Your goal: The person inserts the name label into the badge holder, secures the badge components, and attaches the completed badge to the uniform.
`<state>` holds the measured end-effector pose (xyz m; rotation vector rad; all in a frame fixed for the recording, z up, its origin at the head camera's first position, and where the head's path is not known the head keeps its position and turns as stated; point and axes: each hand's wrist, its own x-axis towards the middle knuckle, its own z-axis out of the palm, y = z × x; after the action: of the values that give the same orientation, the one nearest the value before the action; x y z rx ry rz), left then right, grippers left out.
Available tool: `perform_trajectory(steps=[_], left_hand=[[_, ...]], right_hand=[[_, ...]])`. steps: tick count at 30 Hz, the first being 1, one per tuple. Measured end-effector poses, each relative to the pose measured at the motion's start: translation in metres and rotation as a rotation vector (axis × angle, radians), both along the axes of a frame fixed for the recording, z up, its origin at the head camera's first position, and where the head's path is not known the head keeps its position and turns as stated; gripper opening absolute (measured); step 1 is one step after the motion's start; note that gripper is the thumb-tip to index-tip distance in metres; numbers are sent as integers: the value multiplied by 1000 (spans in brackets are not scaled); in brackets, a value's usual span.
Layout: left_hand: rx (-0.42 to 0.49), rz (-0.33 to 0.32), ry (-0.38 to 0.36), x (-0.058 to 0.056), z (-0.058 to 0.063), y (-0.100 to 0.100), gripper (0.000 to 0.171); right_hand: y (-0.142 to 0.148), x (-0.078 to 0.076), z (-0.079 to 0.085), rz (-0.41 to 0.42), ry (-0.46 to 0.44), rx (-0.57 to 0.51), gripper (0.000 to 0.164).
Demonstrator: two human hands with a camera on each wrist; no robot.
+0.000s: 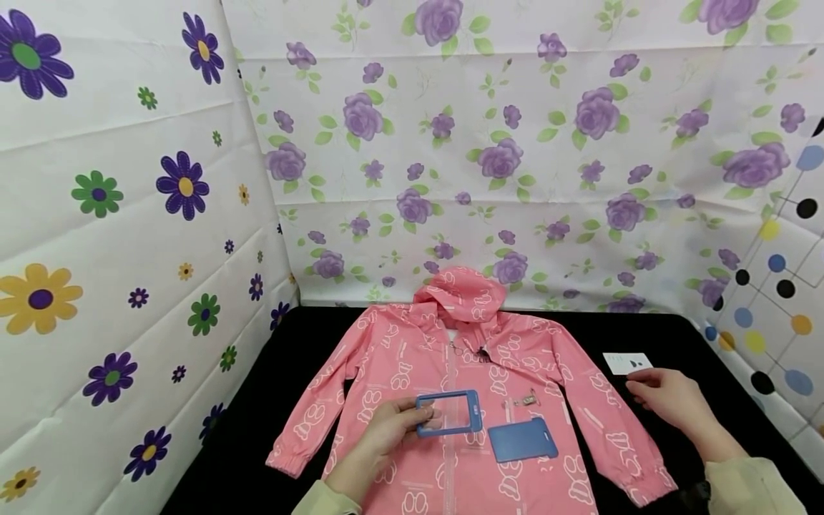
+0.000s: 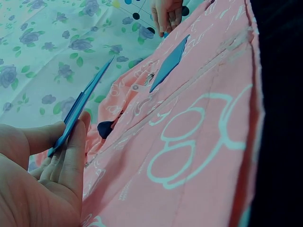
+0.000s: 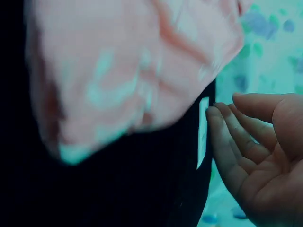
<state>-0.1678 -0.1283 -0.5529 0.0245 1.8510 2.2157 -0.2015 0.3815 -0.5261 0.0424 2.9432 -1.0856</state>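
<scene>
My left hand (image 1: 390, 427) pinches the side of a blue rectangular badge holder frame (image 1: 478, 409) between thumb and fingers, above the front of a pink hooded jacket (image 1: 402, 343). In the left wrist view the frame (image 2: 81, 109) shows nearly edge-on. Over at the right, my right hand (image 1: 669, 397) reaches toward a white card (image 1: 621, 363) lying on the black table, its fingertips right at the card's near edge. The right wrist view shows the thumb apart from the gently bent fingers (image 3: 227, 137). On the jacket lies a blue badge holder back (image 1: 523, 440), beside a small metal clip (image 1: 528, 399).
The jacket lies spread out, hood toward the back wall and sleeves (image 1: 608, 415) angled outward. Black cloth (image 1: 257, 400) covers the table around it. Flower-patterned sheets (image 1: 386, 164) hang at the back and left, and a dotted sheet (image 1: 782, 315) hangs at the right.
</scene>
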Motion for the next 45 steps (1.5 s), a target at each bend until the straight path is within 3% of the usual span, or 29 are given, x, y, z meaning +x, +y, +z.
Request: perform_trajectory(steps=[5, 16, 31, 38, 45], left_hand=[[5, -11, 5, 1, -1, 0, 39], [33, -29, -16, 2, 0, 4, 40], [56, -35, -20, 0, 0, 6, 39], [70, -28, -31, 2, -3, 7, 39], [74, -15, -62, 3, -4, 10, 40]], right_hand=[[22, -13, -12, 44, 109, 218, 30], [51, -36, -15, 140, 202, 396, 37], [46, -43, -21, 267, 210, 499, 42], [37, -46, -28, 285, 136, 517, 57], [36, -45, -31, 281, 95, 492, 61]])
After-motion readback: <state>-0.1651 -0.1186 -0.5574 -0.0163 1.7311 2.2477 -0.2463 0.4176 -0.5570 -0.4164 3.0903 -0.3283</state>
